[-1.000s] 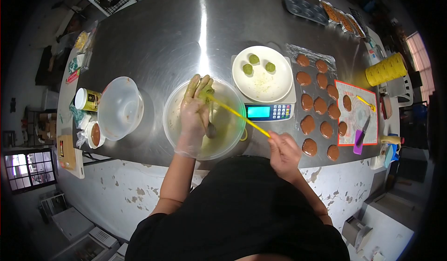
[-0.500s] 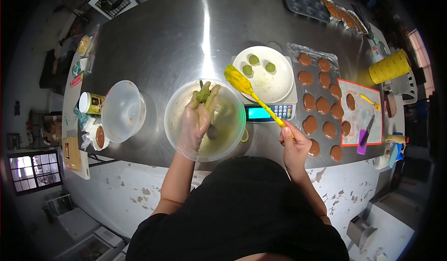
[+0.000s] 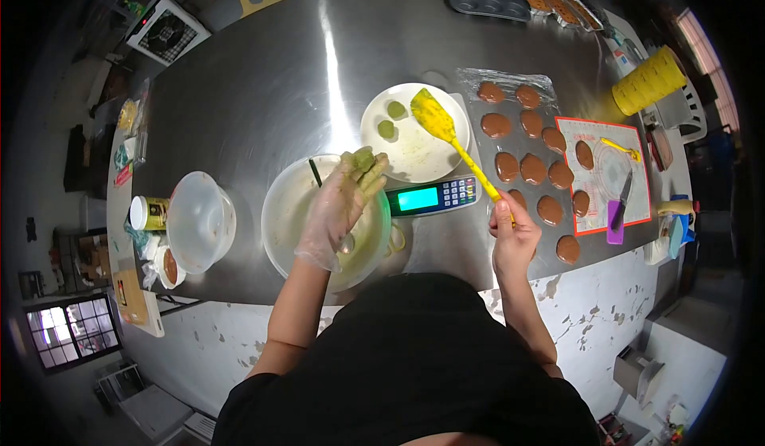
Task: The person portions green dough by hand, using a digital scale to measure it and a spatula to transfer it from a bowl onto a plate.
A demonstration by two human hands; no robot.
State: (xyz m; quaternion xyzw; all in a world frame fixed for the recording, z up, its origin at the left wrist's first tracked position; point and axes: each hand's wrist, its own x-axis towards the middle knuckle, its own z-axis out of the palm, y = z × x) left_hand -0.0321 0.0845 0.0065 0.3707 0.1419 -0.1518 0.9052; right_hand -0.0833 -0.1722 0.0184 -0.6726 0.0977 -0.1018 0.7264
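Observation:
My left hand (image 3: 333, 211), in a clear glove smeared with green, is palm up over the right side of a translucent mixing bowl (image 3: 271, 223). A lump of green dough (image 3: 362, 159) rests on its curled fingers. A utensil handle (image 3: 315, 172) leans in that bowl. My right hand (image 3: 514, 237) is closed round the handle of a yellow spatula (image 3: 435, 117), whose smeared blade is over a white plate (image 3: 422, 163). Two green balls (image 3: 391, 119) show on the plate; the blade covers part of it. Beneath the plate is a digital scale (image 3: 434, 197).
Right of the plate, a sheet bears several brown discs (image 3: 532, 168). Beyond it lie a red-edged mat (image 3: 613, 215) and a knife with a purple handle (image 3: 617, 211). An empty clear bowl (image 3: 199, 223) stands left. A muffin tin (image 3: 488, 1) sits at the back.
My left hand has moved right, towards the plate, with the green dough. The spatula blade has shifted right over the plate. The camera view has turned slightly.

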